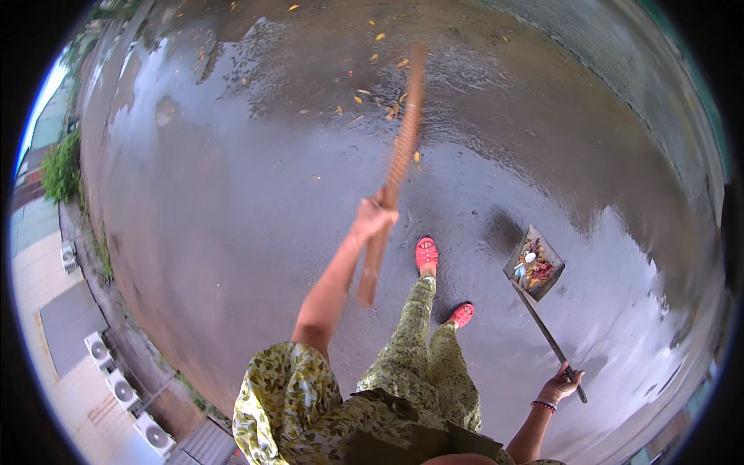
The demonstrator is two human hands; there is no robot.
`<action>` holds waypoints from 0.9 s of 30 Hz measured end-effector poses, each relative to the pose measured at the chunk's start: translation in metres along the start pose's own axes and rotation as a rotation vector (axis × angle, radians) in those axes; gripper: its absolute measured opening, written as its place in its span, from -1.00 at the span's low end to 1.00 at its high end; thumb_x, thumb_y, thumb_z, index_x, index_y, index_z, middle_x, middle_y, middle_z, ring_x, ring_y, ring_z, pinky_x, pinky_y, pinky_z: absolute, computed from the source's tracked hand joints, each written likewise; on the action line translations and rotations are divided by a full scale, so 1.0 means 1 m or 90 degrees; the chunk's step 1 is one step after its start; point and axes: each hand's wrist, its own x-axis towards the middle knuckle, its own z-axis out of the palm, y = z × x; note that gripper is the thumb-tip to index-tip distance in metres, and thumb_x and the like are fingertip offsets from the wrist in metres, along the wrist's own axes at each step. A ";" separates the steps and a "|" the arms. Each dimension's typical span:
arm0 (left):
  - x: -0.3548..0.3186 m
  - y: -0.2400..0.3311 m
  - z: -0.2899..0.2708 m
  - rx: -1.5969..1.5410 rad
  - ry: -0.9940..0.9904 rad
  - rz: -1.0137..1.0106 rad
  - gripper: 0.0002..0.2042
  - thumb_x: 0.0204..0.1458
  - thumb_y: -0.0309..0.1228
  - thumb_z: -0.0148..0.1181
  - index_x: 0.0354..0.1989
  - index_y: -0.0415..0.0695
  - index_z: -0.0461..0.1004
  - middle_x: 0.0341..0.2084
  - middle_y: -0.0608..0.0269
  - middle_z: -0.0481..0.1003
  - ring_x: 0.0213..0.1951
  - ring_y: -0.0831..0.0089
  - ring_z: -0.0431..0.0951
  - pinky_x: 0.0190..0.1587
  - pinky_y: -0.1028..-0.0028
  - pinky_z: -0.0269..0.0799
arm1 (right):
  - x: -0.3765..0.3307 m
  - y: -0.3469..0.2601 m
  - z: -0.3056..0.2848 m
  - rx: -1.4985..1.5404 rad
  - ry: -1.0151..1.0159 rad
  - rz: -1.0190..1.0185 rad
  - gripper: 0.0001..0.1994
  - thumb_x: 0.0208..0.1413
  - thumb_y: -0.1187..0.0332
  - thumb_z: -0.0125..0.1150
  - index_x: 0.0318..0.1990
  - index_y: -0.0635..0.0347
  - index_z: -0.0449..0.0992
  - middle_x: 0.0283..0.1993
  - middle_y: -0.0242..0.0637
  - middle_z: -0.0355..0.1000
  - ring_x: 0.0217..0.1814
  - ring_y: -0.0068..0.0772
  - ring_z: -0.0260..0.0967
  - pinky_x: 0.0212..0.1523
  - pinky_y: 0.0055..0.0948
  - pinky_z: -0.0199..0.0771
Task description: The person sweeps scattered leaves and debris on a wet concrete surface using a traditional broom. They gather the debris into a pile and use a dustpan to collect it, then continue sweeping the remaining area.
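Note:
My left hand (374, 219) is closed around a long brown broom (404, 143), smeared by motion. Its bound, slightly curved length reaches out ahead over wet ground, while the near end sticks out below my fist. Off to the right, my right hand (561, 383), with a bracelet at the wrist, grips the upper part of a long dark dustpan handle. The dustpan (552, 288) is low over or on the ground; which, I cannot tell. In it lie dry leaves (538, 270), reddish bits and some white and pale blue scraps.
Yellow fallen leaves (391, 108) lie scattered ahead on the wet pavement (256, 225), and puddles reflect the sky. My feet in red sandals (427, 252) stand between broom and dustpan. At far left are buildings with several air-conditioner units (122, 389) and a green bush (61, 169).

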 end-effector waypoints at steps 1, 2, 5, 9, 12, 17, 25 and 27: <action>-0.032 -0.003 0.002 0.001 0.000 -0.021 -0.33 -0.45 -0.42 0.18 0.03 -0.27 0.29 -0.62 0.24 0.44 -0.55 0.47 0.44 -0.46 0.47 0.39 | -0.005 -0.004 0.003 -0.005 -0.013 -0.005 -0.67 0.00 0.20 0.18 -0.36 0.30 0.26 -0.31 -0.31 0.14 -0.21 -0.43 0.20 -0.10 -0.47 0.48; -0.063 -0.006 0.006 0.003 -0.006 -0.038 -0.28 -0.48 -0.40 0.18 0.07 -0.24 0.27 -0.63 0.24 0.44 -0.54 0.48 0.44 -0.44 0.47 0.38 | -0.010 -0.006 0.003 -0.005 -0.021 -0.012 -0.67 0.01 0.20 0.18 -0.36 0.30 0.25 -0.31 -0.31 0.14 -0.21 -0.43 0.20 -0.10 -0.47 0.48; -0.126 -0.015 0.009 -0.085 -0.156 -0.080 -0.24 -0.47 -0.39 0.18 0.13 -0.16 0.22 -0.63 0.20 0.45 -0.54 0.46 0.46 -0.43 0.46 0.39 | -0.012 -0.020 -0.007 0.006 -0.089 -0.012 -0.69 0.02 0.22 0.16 -0.36 0.30 0.24 -0.29 -0.28 0.15 -0.19 -0.44 0.20 -0.12 -0.44 0.49; -0.143 -0.042 -0.004 0.149 -0.308 -0.091 -0.33 -0.50 -0.39 0.16 0.02 -0.15 0.33 -0.66 0.21 0.44 -0.56 0.48 0.46 -0.46 0.45 0.39 | -0.013 -0.034 0.004 -0.007 -0.133 -0.011 -0.68 -0.01 0.25 0.19 -0.25 0.31 0.30 -0.33 -0.31 0.20 -0.31 -0.43 0.25 -0.21 -0.43 0.54; -0.145 -0.064 -0.052 0.225 -0.322 -0.156 -0.47 -0.54 -0.43 0.14 -0.17 -0.15 0.43 -0.67 0.23 0.43 -0.57 0.45 0.46 -0.49 0.44 0.37 | -0.045 -0.064 0.021 -0.059 -0.186 -0.025 -0.71 0.02 0.28 0.15 -0.19 0.25 0.29 -0.27 -0.23 0.25 -0.29 -0.36 0.31 -0.29 -0.43 0.55; -0.190 -0.032 -0.111 0.249 -0.049 -0.081 -0.50 -0.57 -0.39 0.16 -0.25 -0.19 0.44 -0.66 0.06 0.47 -0.56 0.27 0.52 -0.51 0.35 0.41 | -0.058 -0.105 0.053 -0.186 -0.452 -0.078 -0.82 0.06 0.32 0.10 -0.28 0.21 0.31 -0.41 -0.25 0.31 -0.50 -0.42 0.32 -0.39 -0.47 0.53; -0.591 0.039 0.023 -0.185 -0.026 -0.257 -0.13 -0.28 -0.57 0.08 0.29 0.12 -0.17 -0.64 0.17 0.38 -0.59 0.43 0.42 -0.58 0.40 0.38 | 0.007 -0.210 0.033 -0.325 -0.590 -0.018 -0.82 0.06 0.31 0.12 -0.26 0.18 0.33 -0.56 -0.39 0.17 -0.46 -0.40 0.35 -0.32 -0.37 0.53; -0.642 0.024 0.100 -0.422 -0.013 -0.370 -0.09 -0.26 -0.66 0.00 0.30 0.13 -0.33 -0.69 0.23 0.30 -0.67 0.48 0.35 -0.65 0.43 0.34 | 0.036 -0.201 0.097 -0.380 -0.624 -0.019 -0.81 0.06 0.29 0.11 -0.25 0.18 0.33 -0.56 -0.37 0.18 -0.45 -0.38 0.36 -0.30 -0.33 0.53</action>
